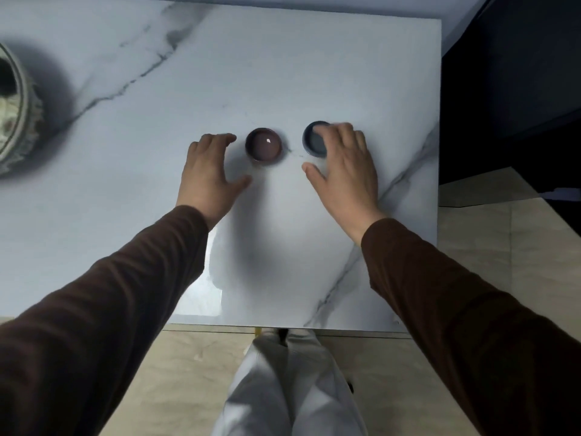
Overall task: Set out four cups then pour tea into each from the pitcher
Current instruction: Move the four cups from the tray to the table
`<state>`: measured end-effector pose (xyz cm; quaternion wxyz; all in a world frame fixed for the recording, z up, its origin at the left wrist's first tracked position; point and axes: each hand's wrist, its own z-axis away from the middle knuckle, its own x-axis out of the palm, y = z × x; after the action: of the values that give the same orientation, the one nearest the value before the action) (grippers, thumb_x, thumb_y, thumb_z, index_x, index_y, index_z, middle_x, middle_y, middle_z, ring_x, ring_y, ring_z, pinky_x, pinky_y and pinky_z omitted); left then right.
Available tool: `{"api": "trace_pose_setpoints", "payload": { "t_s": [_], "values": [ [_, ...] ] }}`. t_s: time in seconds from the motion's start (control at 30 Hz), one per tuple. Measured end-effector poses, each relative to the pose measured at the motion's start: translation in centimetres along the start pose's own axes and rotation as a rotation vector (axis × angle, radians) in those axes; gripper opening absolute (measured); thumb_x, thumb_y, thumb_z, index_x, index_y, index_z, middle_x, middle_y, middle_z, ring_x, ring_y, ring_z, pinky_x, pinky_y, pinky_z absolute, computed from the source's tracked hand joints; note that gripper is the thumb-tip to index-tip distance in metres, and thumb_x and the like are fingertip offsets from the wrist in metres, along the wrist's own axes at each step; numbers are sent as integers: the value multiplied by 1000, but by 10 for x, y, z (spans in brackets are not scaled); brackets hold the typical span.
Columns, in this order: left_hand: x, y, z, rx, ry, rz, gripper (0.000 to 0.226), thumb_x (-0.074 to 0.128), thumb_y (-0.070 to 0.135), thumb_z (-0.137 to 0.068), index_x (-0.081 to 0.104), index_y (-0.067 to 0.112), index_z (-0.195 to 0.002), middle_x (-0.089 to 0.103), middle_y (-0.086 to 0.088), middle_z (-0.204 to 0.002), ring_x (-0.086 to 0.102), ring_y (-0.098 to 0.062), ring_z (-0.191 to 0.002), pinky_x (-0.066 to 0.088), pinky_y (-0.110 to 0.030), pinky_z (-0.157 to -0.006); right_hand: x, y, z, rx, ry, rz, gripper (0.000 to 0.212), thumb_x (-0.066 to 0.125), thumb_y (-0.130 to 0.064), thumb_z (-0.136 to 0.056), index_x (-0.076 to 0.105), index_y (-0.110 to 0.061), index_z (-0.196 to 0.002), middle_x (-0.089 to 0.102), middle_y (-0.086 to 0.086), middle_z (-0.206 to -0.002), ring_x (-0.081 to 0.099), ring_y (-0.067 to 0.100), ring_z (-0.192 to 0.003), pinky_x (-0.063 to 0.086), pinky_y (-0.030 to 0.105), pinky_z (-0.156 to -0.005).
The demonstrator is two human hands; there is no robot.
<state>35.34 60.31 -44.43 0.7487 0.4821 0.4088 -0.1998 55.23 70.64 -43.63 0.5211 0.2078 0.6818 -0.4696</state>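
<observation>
Two small round cups stand side by side on the white marble table. The brown cup is on the left and the dark blue cup on the right. My left hand hovers just left of the brown cup, fingers spread, holding nothing. My right hand lies over the right side of the blue cup, fingertips on its rim, thumb apart. No pitcher is in view.
A large round patterned ceramic vessel sits at the table's left edge. The table's right edge borders a dark cabinet. Tiled floor and my light trousers show below the near edge.
</observation>
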Motion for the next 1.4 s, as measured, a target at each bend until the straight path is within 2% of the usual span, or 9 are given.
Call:
{"api": "trace_pose_setpoints", "payload": {
  "t_s": [0.07, 0.27, 0.4, 0.73, 0.93, 1.27, 1.4],
  "values": [
    [-16, -5, 14, 15, -3, -31, 60, 74, 26, -83, 49, 14, -137, 51, -6, -133, 43, -28, -124, 36, -29, -101, -4, -19, 7, -55, -41, 28, 43, 67, -32, -85, 57, -16, -123, 57, 4, -123, 50, 27, -112, 47, 40, -90],
    [-67, -40, 50, 15, 24, -124, 56, 73, 27, -84, 51, 13, -134, 54, -7, -129, 47, -30, -120, 41, -40, -99, -3, -90, 20, -110, -106, 76, 41, 66, -33, -86, 59, -14, -121, 59, 6, -121, 51, 29, -112, 46, 41, -92],
    [-112, -84, 72, 17, 37, -143, 55, 73, 28, -84, 52, 12, -132, 55, -8, -129, 48, -32, -120, 42, -44, -99, 10, -152, 29, -113, -151, 90, 44, 64, -35, -88, 57, -17, -127, 57, 3, -126, 48, 27, -119, 43, 39, -96],
    [-224, -203, 94, 33, 55, -226, 56, 75, 28, -82, 55, 8, -130, 57, -15, -126, 49, -37, -120, 41, -46, -101, 54, -302, 43, -101, -181, 126, 44, 63, -37, -89, 55, -19, -128, 57, 2, -125, 49, 25, -116, 40, 37, -93],
    [-251, -235, 64, -6, 77, -227, 57, 75, 27, -81, 54, 7, -130, 57, -17, -123, 48, -38, -116, 42, -46, -99, 75, -340, 12, -100, -191, 81, 45, 62, -37, -89, 54, -19, -130, 55, 2, -127, 48, 25, -117, 40, 37, -94],
    [-265, -285, 7, -154, 161, -86, 68, 74, 24, -81, 45, 2, -139, 48, -20, -137, 40, -37, -131, 31, -39, -110, 116, -384, -70, -82, -172, -6, 46, 62, -39, -89, 54, -17, -128, 56, 5, -125, 49, 27, -116, 44, 41, -96],
    [-263, -305, -8, -191, 188, -6, 76, 73, 27, -83, 37, 5, -147, 41, -20, -146, 35, -36, -138, 29, -41, -116, 135, -406, -98, -54, -160, -55, 52, 67, -37, -86, 51, -14, -130, 55, 7, -125, 49, 27, -116, 44, 38, -95]
  ]
}}
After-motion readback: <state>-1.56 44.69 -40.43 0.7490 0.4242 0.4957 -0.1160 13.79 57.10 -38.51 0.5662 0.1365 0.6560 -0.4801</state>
